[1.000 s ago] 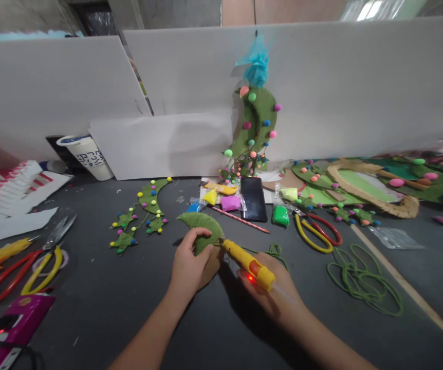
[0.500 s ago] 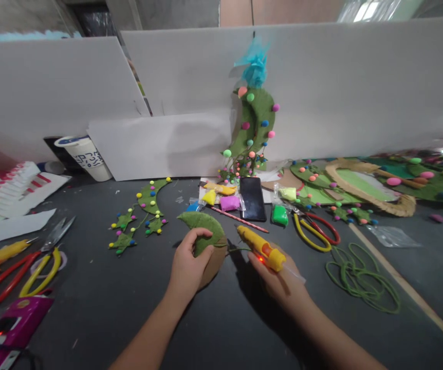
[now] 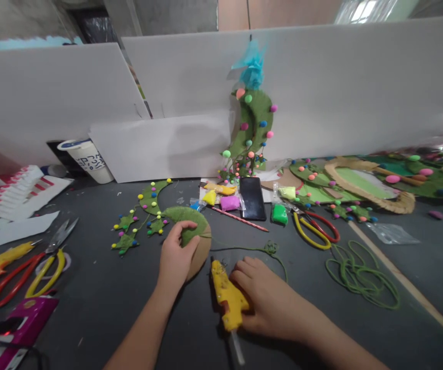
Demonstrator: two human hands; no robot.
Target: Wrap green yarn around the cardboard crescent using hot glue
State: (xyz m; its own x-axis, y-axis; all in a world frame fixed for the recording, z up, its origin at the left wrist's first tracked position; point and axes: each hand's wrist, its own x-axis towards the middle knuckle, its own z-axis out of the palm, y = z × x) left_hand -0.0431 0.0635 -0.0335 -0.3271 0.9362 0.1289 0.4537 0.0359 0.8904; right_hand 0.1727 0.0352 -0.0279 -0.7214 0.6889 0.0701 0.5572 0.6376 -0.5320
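Note:
Pinched in my left hand (image 3: pixel 178 254) is a crescent moon (image 3: pixel 181 215) of green felt over brown cardboard, thumb and fingers gripping its inner curve. A thin green cord (image 3: pixel 244 248) runs right from the crescent across the table to a small knotted bunch. My right hand (image 3: pixel 270 300) is curled closed at the handle of a yellow hot glue gun (image 3: pixel 224 293), low over or on the dark table. The gun's nozzle points away from me, and a clear glue stick (image 3: pixel 237 348) sticks out of its back. My fingertips are partly hidden.
Left lie scissors (image 3: pixel 44 267), a second yellow glue gun (image 3: pixel 1 262) and a decorated moon with stars (image 3: pixel 152 200). Ahead are a phone (image 3: pixel 252 199), clay packets (image 3: pixel 229 202) and a hanging green ornament (image 3: pixel 260 118). Right are more scissors (image 3: pixel 314 231) and coiled cord (image 3: pixel 360 280).
My right hand has lowered the glue gun towards me and left, its nozzle swinging to point away. The crescent in my left hand has shifted slightly left; the cord now shows fully.

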